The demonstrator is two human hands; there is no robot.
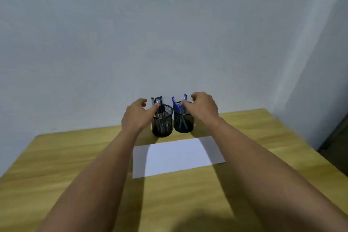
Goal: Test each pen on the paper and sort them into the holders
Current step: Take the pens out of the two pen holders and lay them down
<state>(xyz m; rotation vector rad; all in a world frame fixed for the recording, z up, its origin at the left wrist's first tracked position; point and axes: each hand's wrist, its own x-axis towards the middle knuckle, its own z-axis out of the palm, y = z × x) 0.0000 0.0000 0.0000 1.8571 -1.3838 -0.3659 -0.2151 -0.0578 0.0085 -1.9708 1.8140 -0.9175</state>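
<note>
Two black mesh holders stand side by side at the far edge of the wooden table. The left holder (163,126) contains several black pens (159,102). The right holder (183,123) contains blue pens (176,106). My left hand (136,116) reaches the left holder, its thumb touching the black pens near the rim. My right hand (204,107) hovers at the right holder's rim, fingers curled beside a blue pen. Neither hand clearly grips anything. A blank white sheet of paper (177,156) lies in front of the holders, between my forearms.
The yellow wooden table (75,156) stands against a pale wall (169,34). Its right edge runs diagonally at the right, with a dark floor area (337,137) beyond it.
</note>
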